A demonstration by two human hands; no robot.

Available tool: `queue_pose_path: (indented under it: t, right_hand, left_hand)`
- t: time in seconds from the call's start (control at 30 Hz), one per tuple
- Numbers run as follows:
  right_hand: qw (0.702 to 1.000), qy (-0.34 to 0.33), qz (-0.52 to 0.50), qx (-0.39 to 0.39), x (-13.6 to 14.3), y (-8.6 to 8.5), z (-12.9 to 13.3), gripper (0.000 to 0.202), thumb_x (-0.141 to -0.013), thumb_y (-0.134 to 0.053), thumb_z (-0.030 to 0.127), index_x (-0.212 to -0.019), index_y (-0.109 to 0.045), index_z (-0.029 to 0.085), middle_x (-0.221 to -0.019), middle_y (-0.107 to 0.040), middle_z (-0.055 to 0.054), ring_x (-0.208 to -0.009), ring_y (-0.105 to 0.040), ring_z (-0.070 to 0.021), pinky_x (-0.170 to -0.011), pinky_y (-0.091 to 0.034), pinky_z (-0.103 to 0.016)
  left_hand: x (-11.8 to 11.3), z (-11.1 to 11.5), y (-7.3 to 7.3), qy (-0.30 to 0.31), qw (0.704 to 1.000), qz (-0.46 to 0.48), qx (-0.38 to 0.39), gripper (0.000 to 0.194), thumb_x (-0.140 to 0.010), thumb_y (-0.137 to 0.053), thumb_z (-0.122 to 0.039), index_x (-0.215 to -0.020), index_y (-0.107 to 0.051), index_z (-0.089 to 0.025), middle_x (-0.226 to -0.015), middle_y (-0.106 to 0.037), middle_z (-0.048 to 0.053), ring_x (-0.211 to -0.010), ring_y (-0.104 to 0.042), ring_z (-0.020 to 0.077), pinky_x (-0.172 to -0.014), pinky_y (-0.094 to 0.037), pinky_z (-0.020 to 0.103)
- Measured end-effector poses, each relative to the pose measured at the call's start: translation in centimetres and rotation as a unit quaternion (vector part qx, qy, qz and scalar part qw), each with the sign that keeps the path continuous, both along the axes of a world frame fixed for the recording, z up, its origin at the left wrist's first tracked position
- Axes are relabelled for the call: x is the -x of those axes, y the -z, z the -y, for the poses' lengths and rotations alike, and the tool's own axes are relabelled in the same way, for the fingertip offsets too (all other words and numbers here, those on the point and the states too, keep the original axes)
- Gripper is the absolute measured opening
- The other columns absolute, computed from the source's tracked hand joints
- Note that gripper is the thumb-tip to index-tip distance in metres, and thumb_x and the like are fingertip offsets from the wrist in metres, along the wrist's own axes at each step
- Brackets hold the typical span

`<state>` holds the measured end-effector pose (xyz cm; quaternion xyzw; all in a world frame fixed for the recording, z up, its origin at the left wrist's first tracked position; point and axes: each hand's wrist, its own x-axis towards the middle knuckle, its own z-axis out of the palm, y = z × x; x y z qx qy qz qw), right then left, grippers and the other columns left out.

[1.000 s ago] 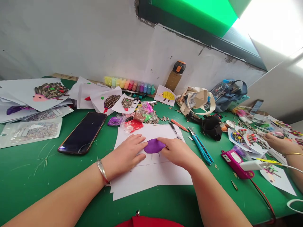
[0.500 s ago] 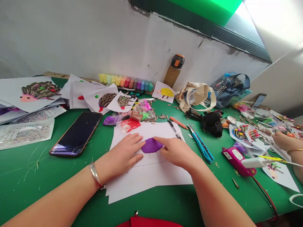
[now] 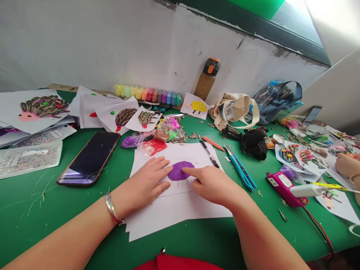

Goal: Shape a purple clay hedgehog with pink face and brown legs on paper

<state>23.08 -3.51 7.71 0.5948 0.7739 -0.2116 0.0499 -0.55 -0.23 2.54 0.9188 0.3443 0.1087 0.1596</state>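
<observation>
A flat oval of purple modelling clay (image 3: 177, 173) lies on a white sheet of paper (image 3: 168, 210), over a pencil drawing with short leg lines below it. My left hand (image 3: 150, 178) rests flat on the paper, fingers stretched, its fingertips at the clay's left edge. With the index finger extended, my right hand (image 3: 210, 183) presses on the right part of the clay; its other fingers are curled under and seem to hold nothing. Just beyond the clay are bags of coloured clay, among them a red one (image 3: 154, 147). A black pen (image 3: 208, 151) lies on the sheet's right edge.
Right of the paper lie an orange stick tool (image 3: 213, 143) and a blue utility knife (image 3: 240, 167). A phone (image 3: 90, 158) is at left, near seed-covered hedgehog pictures (image 3: 43, 107). A bottle (image 3: 207, 79) stands by the wall. Another person's hand (image 3: 348, 165) is at far right.
My right index finger has moved from the clay's upper edge down onto its right part. My left hand stays on the paper. The view has shifted slightly.
</observation>
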Motion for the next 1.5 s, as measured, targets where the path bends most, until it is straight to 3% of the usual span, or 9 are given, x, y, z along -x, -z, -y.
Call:
queue_pose_path:
  t: [0.33, 0.9, 1.0, 1.1, 1.2, 1.27, 1.33, 1.4, 1.5]
  right_hand:
    - [0.999, -0.024, 0.037, -0.002, -0.3, -0.6, 1.1, 0.058, -0.085, -0.038, 0.019, -0.139, -0.054, 0.035, -0.106, -0.075, -0.005, -0.09, -0.068, -0.0246, -0.068, -0.04, -0.03]
    - [0.996, -0.089, 0.008, -0.022, 0.1, 0.4, 1.2, 0.056, -0.084, -0.041, 0.015, -0.134, -0.058, 0.035, -0.089, -0.076, -0.003, -0.076, -0.067, -0.0219, -0.061, -0.035, -0.029]
    - [0.997, -0.061, -0.045, -0.023, -0.3, 0.4, 0.8, 0.054, -0.087, -0.041, 0.015, -0.136, -0.055, 0.034, -0.089, -0.075, -0.002, -0.073, -0.065, -0.0186, -0.061, -0.036, -0.027]
    - [0.994, 0.016, -0.098, -0.037, -0.9, 0.3, 0.3, 0.051, -0.09, -0.042, 0.019, -0.139, -0.048, 0.03, -0.084, -0.072, 0.0, -0.069, -0.061, -0.0164, -0.06, -0.036, -0.025]
    - [0.989, 0.07, -0.121, -0.045, -1.1, 0.3, 0.0, 0.03, -0.092, -0.044, 0.024, -0.119, -0.057, 0.027, -0.073, -0.066, 0.003, -0.064, -0.057, -0.0153, -0.056, -0.035, -0.024]
    - [0.989, 0.054, -0.132, -0.05, -1.0, 0.3, 0.0, 0.017, -0.094, -0.045, 0.026, -0.099, -0.062, 0.025, -0.07, -0.064, 0.003, -0.063, -0.055, -0.0143, -0.056, -0.035, -0.024]
    - [0.987, 0.012, -0.146, -0.062, -0.9, 0.4, 0.2, 0.019, -0.095, -0.045, 0.025, -0.089, -0.063, 0.024, -0.073, -0.065, 0.002, -0.066, -0.057, -0.0139, -0.06, -0.038, -0.025]
    - [0.983, -0.018, -0.163, -0.079, -0.9, 0.6, 0.3, 0.023, -0.097, -0.042, 0.023, -0.093, -0.065, 0.024, -0.083, -0.068, 0.0, -0.075, -0.06, -0.0148, -0.066, -0.041, -0.026]
    - [0.979, 0.008, -0.181, -0.091, -1.2, 0.7, 0.2, 0.027, -0.097, -0.04, 0.02, -0.114, -0.061, 0.025, -0.095, -0.071, -0.002, -0.084, -0.063, -0.0161, -0.07, -0.043, -0.026]
  left_hand:
    - [0.1, -0.1, 0.3, 0.009, 1.0, -0.013, -0.005, 0.047, -0.098, -0.044, -0.04, -0.136, -0.055, -0.016, -0.147, -0.048, 0.014, -0.139, -0.038, 0.0326, -0.114, -0.035, 0.049]
    - [0.0, 0.0, 0.4, 0.0, 1.0, -0.004, 0.012, 0.046, -0.097, -0.049, -0.039, -0.138, -0.053, -0.018, -0.148, -0.048, 0.011, -0.14, -0.038, 0.0309, -0.116, -0.033, 0.048]
    - [0.1, 0.0, 0.3, -0.002, 1.0, 0.003, 0.016, 0.049, -0.097, -0.05, -0.039, -0.142, -0.049, -0.018, -0.148, -0.048, 0.01, -0.14, -0.037, 0.03, -0.117, -0.032, 0.048]
    - [0.1, 0.0, 0.1, 0.0, 1.0, 0.006, 0.024, 0.05, -0.097, -0.05, -0.038, -0.143, -0.047, -0.019, -0.148, -0.048, 0.009, -0.141, -0.037, 0.0288, -0.118, -0.031, 0.047]
    - [0.0, -0.1, -0.1, 0.001, 1.0, 0.003, 0.031, 0.047, -0.097, -0.05, -0.037, -0.141, -0.05, -0.019, -0.148, -0.048, 0.008, -0.141, -0.037, 0.0283, -0.118, -0.031, 0.047]
    - [0.0, -0.1, -0.2, -0.002, 0.999, -0.005, 0.038, 0.048, -0.097, -0.049, -0.038, -0.141, -0.049, -0.018, -0.149, -0.046, 0.008, -0.142, -0.035, 0.0282, -0.118, -0.03, 0.047]
    - [0.0, -0.1, -0.2, -0.002, 0.999, -0.011, 0.045, 0.049, -0.098, -0.047, -0.039, -0.142, -0.048, -0.018, -0.151, -0.045, 0.008, -0.143, -0.034, 0.028, -0.118, -0.03, 0.048]
    - [0.0, -0.2, -0.2, -0.005, 0.999, -0.014, 0.051, 0.047, -0.099, -0.044, -0.037, -0.142, -0.048, -0.019, -0.151, -0.045, 0.008, -0.143, -0.034, 0.0272, -0.118, -0.03, 0.048]
    - [0.0, -0.2, -0.2, -0.01, 0.998, -0.015, 0.055, 0.045, -0.1, -0.042, -0.034, -0.142, -0.049, -0.02, -0.151, -0.045, 0.007, -0.143, -0.033, 0.0264, -0.119, -0.029, 0.047]
